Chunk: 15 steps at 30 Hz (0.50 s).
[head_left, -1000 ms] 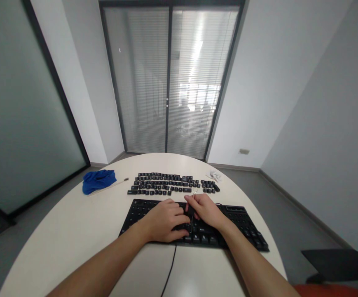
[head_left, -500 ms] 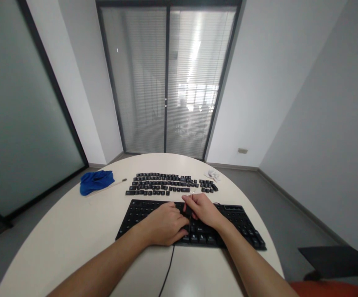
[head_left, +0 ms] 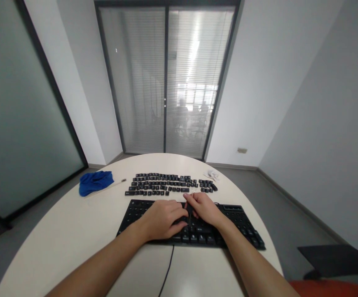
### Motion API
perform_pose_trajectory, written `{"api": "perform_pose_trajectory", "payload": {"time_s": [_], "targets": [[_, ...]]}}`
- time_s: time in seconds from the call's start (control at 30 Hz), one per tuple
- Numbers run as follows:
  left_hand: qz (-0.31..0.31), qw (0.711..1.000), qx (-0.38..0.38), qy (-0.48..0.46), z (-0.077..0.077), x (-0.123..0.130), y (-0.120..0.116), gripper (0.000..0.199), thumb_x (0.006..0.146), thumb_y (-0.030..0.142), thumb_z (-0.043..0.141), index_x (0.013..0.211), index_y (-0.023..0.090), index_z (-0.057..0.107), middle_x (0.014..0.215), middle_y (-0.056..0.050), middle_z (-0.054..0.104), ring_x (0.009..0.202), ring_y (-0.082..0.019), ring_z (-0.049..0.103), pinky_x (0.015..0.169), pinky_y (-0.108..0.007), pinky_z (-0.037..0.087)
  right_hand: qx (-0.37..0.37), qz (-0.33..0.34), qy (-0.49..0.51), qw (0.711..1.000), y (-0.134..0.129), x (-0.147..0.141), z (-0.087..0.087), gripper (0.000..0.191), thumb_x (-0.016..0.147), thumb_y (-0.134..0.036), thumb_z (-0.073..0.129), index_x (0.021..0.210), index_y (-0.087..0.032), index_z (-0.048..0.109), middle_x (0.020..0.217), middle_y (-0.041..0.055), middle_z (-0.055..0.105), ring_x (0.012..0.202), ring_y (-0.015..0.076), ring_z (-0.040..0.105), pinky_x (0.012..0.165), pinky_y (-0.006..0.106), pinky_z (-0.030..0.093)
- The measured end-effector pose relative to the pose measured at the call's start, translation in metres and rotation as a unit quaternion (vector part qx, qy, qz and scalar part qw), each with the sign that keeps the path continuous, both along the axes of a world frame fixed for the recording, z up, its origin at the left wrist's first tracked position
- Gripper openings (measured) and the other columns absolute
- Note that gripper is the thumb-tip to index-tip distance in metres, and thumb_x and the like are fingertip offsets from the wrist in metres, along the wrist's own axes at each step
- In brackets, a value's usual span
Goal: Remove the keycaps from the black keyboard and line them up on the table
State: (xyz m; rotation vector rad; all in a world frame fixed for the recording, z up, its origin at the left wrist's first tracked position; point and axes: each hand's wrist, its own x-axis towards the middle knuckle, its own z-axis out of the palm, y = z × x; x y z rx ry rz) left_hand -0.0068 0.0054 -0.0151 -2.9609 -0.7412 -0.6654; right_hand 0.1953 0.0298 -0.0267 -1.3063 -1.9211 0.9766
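A black keyboard (head_left: 234,218) lies on the table, with keys off much of its left part and keys still on its right. My right hand (head_left: 204,209) is closed above its middle on a thin tool with a dark handle (head_left: 190,208). The tool points down at the keys, and its tip is hard to make out. Over the left-centre of the keyboard rests my left hand (head_left: 164,218), thumb and fingers apart beside the tool. Nothing shows in its grasp, though the fingertips are partly hidden.
Loose black keycaps (head_left: 154,183) lie in rows behind the keyboard. A blue cloth (head_left: 96,182) and a thin brush (head_left: 117,183) are at the left, crumpled white tissue (head_left: 212,175) at the back right. A cable (head_left: 168,270) runs toward the front of the round table (head_left: 58,231).
My left hand has loosened; its thumb and index finger have parted and moved slightly away from the tool. My right hand keeps the tool, now a little more upright.
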Motion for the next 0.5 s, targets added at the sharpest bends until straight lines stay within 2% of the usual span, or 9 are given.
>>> {"api": "perform_pose_trajectory", "payload": {"time_s": [0.1,0.3,0.5], "targets": [[0.031,0.999,0.013,-0.022,0.004,-0.005,0.007,0.017,0.094,0.029,0.05,0.104,0.021,0.06,0.1,-0.006,0.064,0.092,-0.02,0.059,0.08,-0.032,0.048,0.002,0.001,-0.004,1.0,0.0,0.001,0.0,0.06,0.092,-0.064,0.04,0.069,-0.015,0.065,0.042,-0.0033,0.049,0.036,0.0096,0.046,0.041,0.02,0.035],[0.172,0.984,0.026,-0.05,-0.002,-0.012,0.028,0.013,0.092,0.025,0.055,0.103,0.023,0.061,0.105,-0.004,0.063,0.1,-0.021,0.057,0.085,-0.033,0.05,0.021,0.019,-0.026,0.999,-0.003,0.002,0.007,0.059,0.093,-0.062,0.04,0.07,-0.015,0.069,0.042,-0.0028,0.05,0.037,0.01,0.047,0.042,0.02,0.036],[0.208,0.977,0.019,-0.032,-0.01,-0.008,0.045,0.008,0.089,0.023,0.06,0.097,0.022,0.062,0.1,-0.003,0.065,0.1,-0.022,0.058,0.085,-0.033,0.049,0.045,0.007,-0.033,0.998,-0.005,0.005,0.015,0.058,0.094,-0.059,0.04,0.071,-0.015,0.07,0.042,-0.0024,0.051,0.038,0.0099,0.047,0.043,0.02,0.035]]}}
